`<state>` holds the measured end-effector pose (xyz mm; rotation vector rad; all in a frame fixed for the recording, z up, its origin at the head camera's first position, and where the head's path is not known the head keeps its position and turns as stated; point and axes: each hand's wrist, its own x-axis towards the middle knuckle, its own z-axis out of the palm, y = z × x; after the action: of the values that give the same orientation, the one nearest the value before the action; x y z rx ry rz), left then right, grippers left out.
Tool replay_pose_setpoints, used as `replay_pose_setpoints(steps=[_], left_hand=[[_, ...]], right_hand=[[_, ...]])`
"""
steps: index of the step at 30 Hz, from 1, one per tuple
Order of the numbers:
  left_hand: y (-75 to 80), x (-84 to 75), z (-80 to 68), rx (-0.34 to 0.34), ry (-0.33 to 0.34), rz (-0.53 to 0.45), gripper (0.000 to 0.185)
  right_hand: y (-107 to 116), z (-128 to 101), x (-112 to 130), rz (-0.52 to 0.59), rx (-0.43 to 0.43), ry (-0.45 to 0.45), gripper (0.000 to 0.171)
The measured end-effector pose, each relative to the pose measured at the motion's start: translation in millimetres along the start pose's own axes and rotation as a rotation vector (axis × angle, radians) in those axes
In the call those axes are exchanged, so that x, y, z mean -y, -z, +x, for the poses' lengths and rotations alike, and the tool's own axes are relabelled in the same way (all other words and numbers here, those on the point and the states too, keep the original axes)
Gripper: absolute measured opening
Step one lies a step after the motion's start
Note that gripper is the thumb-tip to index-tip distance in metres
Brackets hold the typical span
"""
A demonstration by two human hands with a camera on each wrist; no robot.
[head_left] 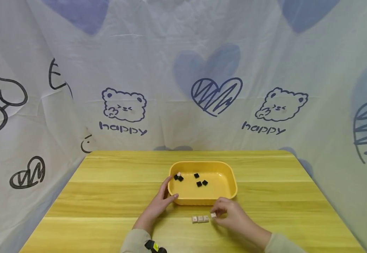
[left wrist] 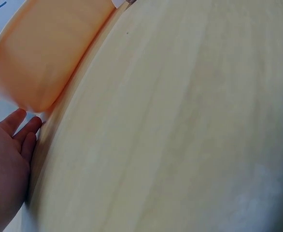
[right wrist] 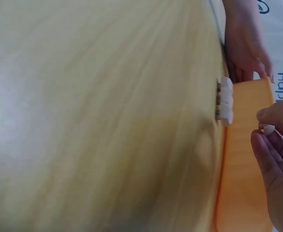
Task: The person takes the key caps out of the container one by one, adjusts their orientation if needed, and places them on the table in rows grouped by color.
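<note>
A yellow tray sits on the table with several black keycaps and one pale pink keycap inside. My left hand holds the tray's near left corner, thumb at the front rim and forefinger at the left side. In front of the tray, three white keycaps stand side by side in a short row. Just right of that row, my right hand pinches another white keycap between thumb and fingers. The right wrist view shows this pinched keycap held sideways at the fingertips.
The wood-grain table reaches back to a pale cloth printed with hearts and bears. More of that cloth hangs at both sides. A black and yellow object shows at the left sleeve.
</note>
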<state>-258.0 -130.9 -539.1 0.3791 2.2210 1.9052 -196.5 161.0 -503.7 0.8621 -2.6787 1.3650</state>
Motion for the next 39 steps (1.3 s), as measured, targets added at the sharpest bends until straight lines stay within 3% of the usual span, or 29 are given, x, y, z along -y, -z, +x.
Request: replay_pose_setpoints(steps=[13, 39], left_hand=[[-1.0, 0.4, -0.6, 0.004, -0.014, -0.001, 0.078], [-0.7, -3.8, -1.6, -0.009, 0.014, 0.049, 0.078]], right_hand=[[-12.5, -0.2, -15.5, -0.044, 0.029, -0.065, 0.018], [-20.6, 2.8, -20.9, -0.104, 0.007, -0.082, 0.016]])
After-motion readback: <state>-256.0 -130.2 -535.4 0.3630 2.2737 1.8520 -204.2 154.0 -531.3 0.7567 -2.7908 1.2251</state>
